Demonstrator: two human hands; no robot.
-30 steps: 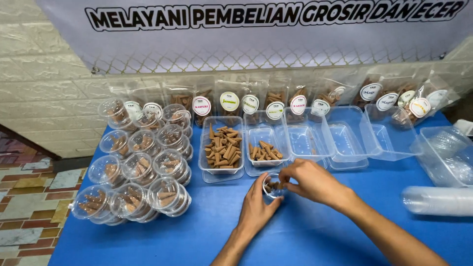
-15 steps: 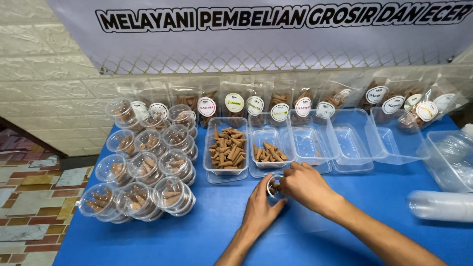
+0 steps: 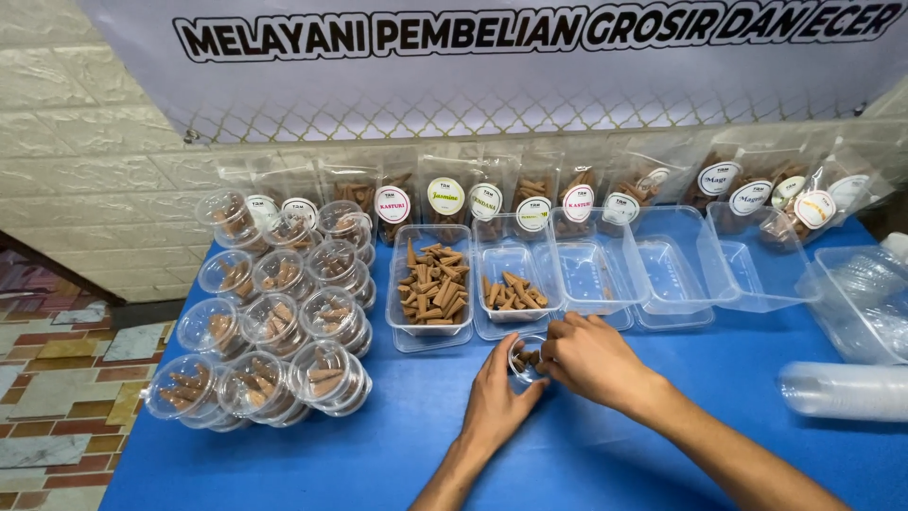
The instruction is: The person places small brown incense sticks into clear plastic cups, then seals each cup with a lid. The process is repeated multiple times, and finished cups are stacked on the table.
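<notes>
A small clear round cup (image 3: pixel 526 359) with brown cone-shaped pieces inside stands on the blue table (image 3: pixel 397 445), just in front of the trays. My left hand (image 3: pixel 497 402) cups its near left side. My right hand (image 3: pixel 591 358) grips its right rim with fingers curled over it. Just behind sit a clear rectangular tray of brown sticks (image 3: pixel 432 288) and a second tray holding fewer brown pieces (image 3: pixel 513 292).
Several lidded round cups of brown cones (image 3: pixel 274 326) are stacked at the left. Empty clear trays (image 3: pixel 662 270) line the middle right. Labelled clear bags (image 3: pixel 530 203) lean on the wall. Stacked clear lids (image 3: pixel 842 388) and a clear bin (image 3: pixel 865 298) lie at right.
Both hands stay on the small cup. The view has shifted slightly, so the whole table sits a little lower and to the right in the picture.
</notes>
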